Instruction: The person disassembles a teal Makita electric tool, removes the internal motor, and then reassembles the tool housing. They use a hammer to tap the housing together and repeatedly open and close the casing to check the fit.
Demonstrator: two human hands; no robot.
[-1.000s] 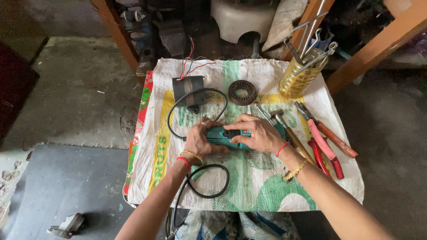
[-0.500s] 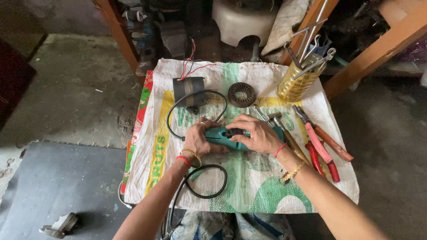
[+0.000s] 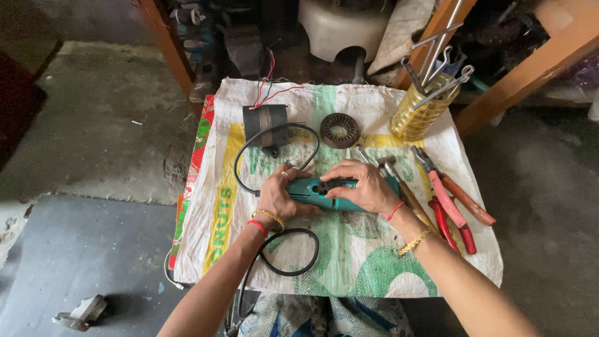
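Observation:
A teal power tool body [image 3: 315, 193] lies on a white woven sack [image 3: 374, 262] spread over a low table. My left hand [image 3: 281, 196] grips its left end. My right hand [image 3: 359, 186] lies over its top and right part, fingers curled around it. A black power cord [image 3: 290, 268] loops from the tool toward the front edge. Behind the tool sit a black motor part with red and black wires [image 3: 265, 122] and a round toothed ring [image 3: 340, 130].
Pliers with red handles [image 3: 452, 215], a hammer [image 3: 399, 181] and other hand tools lie at the right. A yellow jar holding spanners [image 3: 424, 109] stands at the back right. Wooden legs [image 3: 168, 47] and clutter lie behind. A small metal piece [image 3: 81, 311] rests on the floor at left.
Both hands stay on the teal tool with only slight finger shifts. The view has shifted a little.

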